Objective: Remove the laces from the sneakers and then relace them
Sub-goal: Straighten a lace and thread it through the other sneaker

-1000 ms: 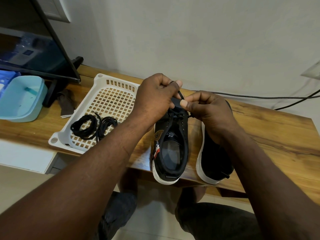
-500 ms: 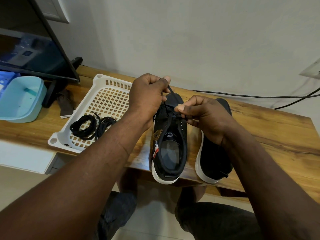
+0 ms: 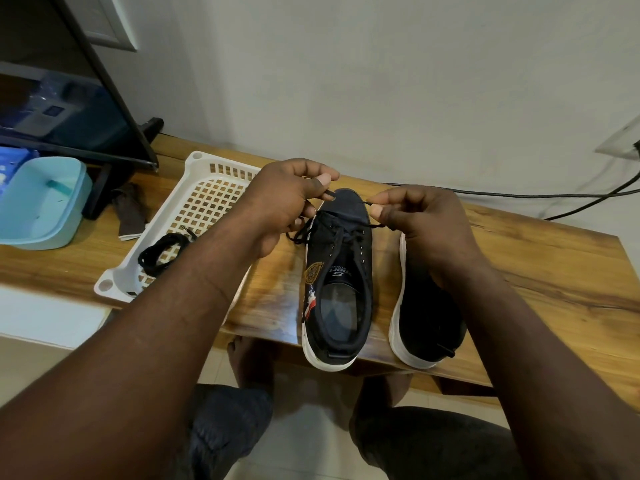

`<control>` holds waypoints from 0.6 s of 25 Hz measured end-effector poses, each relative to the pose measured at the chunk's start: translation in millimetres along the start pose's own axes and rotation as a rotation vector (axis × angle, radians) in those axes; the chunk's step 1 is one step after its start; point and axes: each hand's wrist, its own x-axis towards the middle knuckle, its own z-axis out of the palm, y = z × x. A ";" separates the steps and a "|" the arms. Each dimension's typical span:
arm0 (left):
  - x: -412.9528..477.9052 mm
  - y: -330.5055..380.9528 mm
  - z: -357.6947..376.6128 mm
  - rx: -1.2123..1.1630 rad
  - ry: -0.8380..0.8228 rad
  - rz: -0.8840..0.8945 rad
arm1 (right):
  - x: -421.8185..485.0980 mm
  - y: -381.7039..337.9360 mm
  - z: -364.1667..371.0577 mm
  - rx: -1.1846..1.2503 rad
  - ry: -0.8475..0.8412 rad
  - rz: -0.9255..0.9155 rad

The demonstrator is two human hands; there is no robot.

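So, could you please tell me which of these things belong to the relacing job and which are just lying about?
In the job: part-laced sneaker; its lace, pinched by left hand and right hand; second sneaker; coiled lace in white basket.
Lying about: blue tub, brown cloth, screen, black cable.

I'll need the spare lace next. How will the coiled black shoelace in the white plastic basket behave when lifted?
Probably floppy: the coiled black shoelace lies in loose, uneven loops, so it would likely sag and uncoil. It looks thin, so likely very light. Its tip might snag in the gridded white plastic basket.
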 end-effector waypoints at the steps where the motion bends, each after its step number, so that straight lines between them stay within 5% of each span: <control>1: 0.2 -0.2 -1.4 -0.006 -0.019 -0.011 | 0.3 0.6 -0.4 -0.015 0.025 -0.025; 7: -2.8 0.2 -5.3 0.058 -0.203 -0.025 | 1.8 4.1 -0.6 -0.111 0.150 -0.178; 15: -9.7 1.7 12.7 0.105 -0.190 0.003 | -2.7 2.5 2.9 -0.325 0.214 -0.388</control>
